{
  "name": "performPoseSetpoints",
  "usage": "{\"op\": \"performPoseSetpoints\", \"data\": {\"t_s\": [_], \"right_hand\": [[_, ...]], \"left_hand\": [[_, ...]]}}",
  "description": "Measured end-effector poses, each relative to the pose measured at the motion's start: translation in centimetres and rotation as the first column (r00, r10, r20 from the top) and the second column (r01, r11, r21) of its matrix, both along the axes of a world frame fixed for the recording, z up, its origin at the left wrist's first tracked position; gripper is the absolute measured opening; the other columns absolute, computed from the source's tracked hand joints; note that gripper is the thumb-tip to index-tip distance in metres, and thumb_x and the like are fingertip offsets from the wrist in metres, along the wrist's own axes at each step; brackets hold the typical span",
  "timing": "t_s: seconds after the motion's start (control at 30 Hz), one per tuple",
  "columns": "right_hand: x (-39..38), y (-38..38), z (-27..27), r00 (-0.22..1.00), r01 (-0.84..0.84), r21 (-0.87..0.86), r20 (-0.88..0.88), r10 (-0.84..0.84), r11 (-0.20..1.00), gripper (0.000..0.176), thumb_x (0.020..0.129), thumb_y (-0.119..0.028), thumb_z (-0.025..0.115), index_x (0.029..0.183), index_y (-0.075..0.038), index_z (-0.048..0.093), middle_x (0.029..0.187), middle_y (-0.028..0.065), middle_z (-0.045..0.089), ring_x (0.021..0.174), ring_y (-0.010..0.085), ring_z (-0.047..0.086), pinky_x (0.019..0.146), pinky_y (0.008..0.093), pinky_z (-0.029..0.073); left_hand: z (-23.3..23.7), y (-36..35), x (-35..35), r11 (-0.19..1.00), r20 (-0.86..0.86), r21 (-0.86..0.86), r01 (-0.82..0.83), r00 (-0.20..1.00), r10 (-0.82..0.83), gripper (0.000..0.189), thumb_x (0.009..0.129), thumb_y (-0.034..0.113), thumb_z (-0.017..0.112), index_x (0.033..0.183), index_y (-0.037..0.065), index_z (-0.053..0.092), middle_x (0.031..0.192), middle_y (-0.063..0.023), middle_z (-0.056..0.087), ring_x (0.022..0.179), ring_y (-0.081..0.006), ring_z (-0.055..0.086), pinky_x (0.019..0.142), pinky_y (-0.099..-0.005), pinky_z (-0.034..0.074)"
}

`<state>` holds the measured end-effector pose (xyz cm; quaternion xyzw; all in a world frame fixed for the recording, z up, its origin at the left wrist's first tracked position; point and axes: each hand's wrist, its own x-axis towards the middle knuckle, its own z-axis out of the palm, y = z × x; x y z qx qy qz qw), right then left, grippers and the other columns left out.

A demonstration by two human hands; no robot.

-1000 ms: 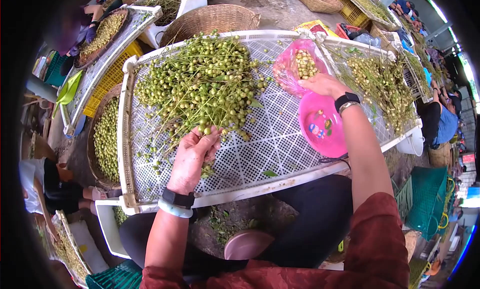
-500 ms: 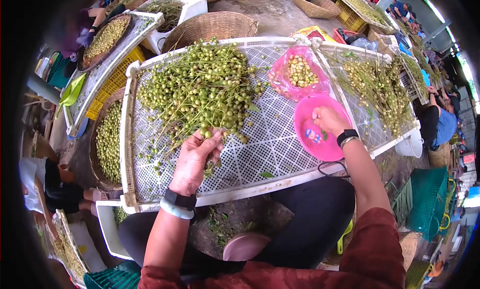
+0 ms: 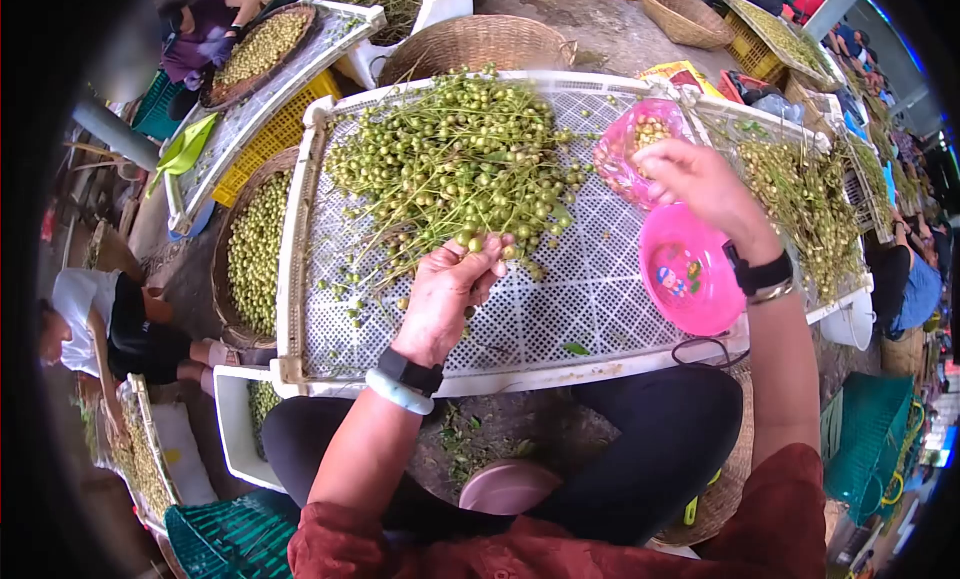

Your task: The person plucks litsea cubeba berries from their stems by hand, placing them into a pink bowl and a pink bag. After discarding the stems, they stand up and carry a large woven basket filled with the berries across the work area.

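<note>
A heap of small round green fruits on thin stems (image 3: 450, 169) lies on the white mesh tray (image 3: 560, 314) before me. At the heap's near edge, my left hand (image 3: 450, 289) is closed, pinching a fruit sprig (image 3: 476, 245) between thumb and fingers. My right hand (image 3: 700, 184) is raised over the near right side of a pink plastic bag (image 3: 612, 164) of pale round fruits (image 3: 650, 131). Its fingers are drawn together; anything in them is hidden. Below that hand sits a bright pink bowl (image 3: 690, 304) with a cartoon print inside.
More stemmed fruits (image 3: 800, 194) lie on a second mesh tray at right. A round basket of green fruits (image 3: 258, 254) stands left, and a large wicker basket (image 3: 475, 49) behind the tray. Other people (image 3: 85, 324) sit around. A pink basin (image 3: 510, 487) is between my legs.
My right hand has lifted from inside the pink bowl up and away toward the pink bag. My left hand keeps its pinch at the heap's edge. The whole view has shifted slightly.
</note>
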<state>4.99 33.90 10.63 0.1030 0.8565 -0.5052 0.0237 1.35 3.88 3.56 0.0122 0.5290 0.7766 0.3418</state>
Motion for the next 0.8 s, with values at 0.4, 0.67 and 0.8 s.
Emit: {"op": "performPoseSetpoints", "data": {"t_s": [0.4, 0.67, 0.8], "right_hand": [[1.6, -13.9, -1.6, 0.991, -0.095, -0.458, -0.125, 0.042, 0.884, 0.013, 0.088, -0.011, 0.062, 0.093, 0.000, 0.061, 0.078, 0.0042, 0.063, 0.064, 0.0094, 0.060, 0.057, 0.0237, 0.053], [1.0, -15.6, -2.8, 0.964, -0.218, -0.416, -0.230, 0.130, 0.883, 0.010, 0.086, -0.008, 0.064, 0.092, -0.001, 0.059, 0.073, 0.0029, 0.061, 0.061, 0.0087, 0.059, 0.054, 0.0232, 0.051], [0.9, -14.3, -2.6, 0.978, -0.207, -0.470, -0.117, 0.172, 0.858, 0.005, 0.089, -0.006, 0.058, 0.091, -0.001, 0.058, 0.073, 0.0040, 0.061, 0.058, 0.0085, 0.058, 0.052, 0.0220, 0.050]], "left_hand": [[3.3, -1.1, 1.4, 0.992, -0.029, 0.112, -0.055, 0.998, 0.059, 0.015, 0.093, 0.020, 0.056, 0.097, 0.008, 0.064, 0.062, 0.0059, 0.051, 0.050, -0.0031, 0.039, 0.045, -0.0186, 0.028], [2.1, -0.7, 2.1, 0.984, -0.184, 0.056, -0.168, 0.967, 0.175, 0.003, 0.090, 0.008, 0.056, 0.089, 0.006, 0.057, 0.070, 0.0033, 0.054, 0.057, -0.0056, 0.045, 0.051, -0.0205, 0.036], [1.8, -0.1, 2.1, 0.985, -0.126, 0.042, -0.169, 0.977, 0.173, 0.005, 0.090, 0.010, 0.058, 0.086, 0.008, 0.058, 0.067, 0.0041, 0.053, 0.051, -0.0028, 0.038, 0.046, -0.0187, 0.029]]}}
